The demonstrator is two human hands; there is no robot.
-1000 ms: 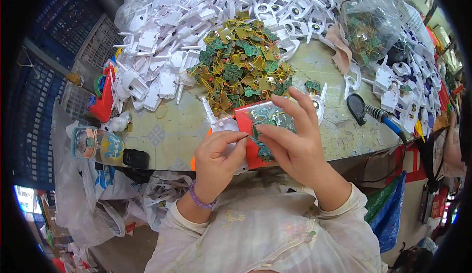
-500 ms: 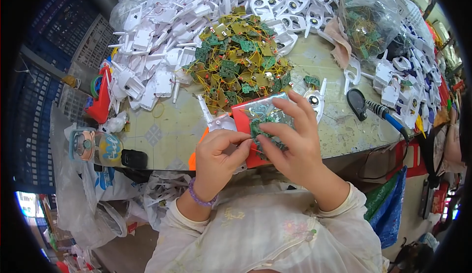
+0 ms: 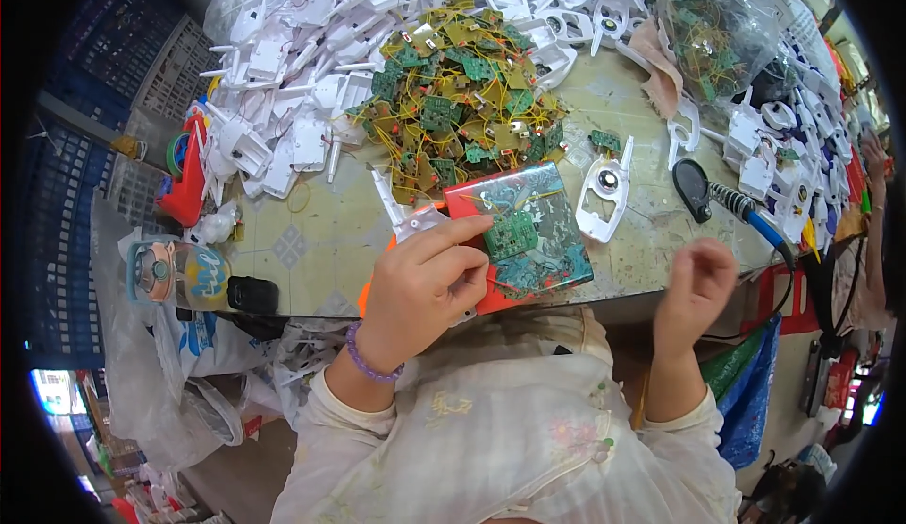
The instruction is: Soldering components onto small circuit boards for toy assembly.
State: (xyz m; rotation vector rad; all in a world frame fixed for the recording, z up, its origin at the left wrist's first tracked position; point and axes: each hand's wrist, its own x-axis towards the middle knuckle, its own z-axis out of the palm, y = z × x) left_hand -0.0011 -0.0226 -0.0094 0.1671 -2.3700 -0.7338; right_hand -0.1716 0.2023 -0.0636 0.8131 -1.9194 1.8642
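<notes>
A green circuit board (image 3: 512, 236) lies on a red box (image 3: 563, 217) with a worn, patterned top, near the table's front edge. My left hand (image 3: 420, 283) is closed at the board's left edge, with the index fingertip on its upper left corner. Partly behind that hand is a white plastic housing (image 3: 415, 220). My right hand (image 3: 696, 293) is off the board, to the right by the table's edge. Its fingers are curled and slightly blurred; whether they hold anything is hidden. Nearest to it is a soldering iron (image 3: 755, 222) with a blue handle.
A large heap of circuit boards with yellow wires (image 3: 462, 99) stands behind the box, with piled white housings (image 3: 293, 71) around it. One white housing (image 3: 604, 194) lies right of the box. A plastic bag of boards (image 3: 713, 43) sits far right; a clear bottle (image 3: 179, 274) stands left.
My right hand has left the circuit board and moved right, toward the soldering iron. My left hand stays at the board, which is now in plain view on the box.
</notes>
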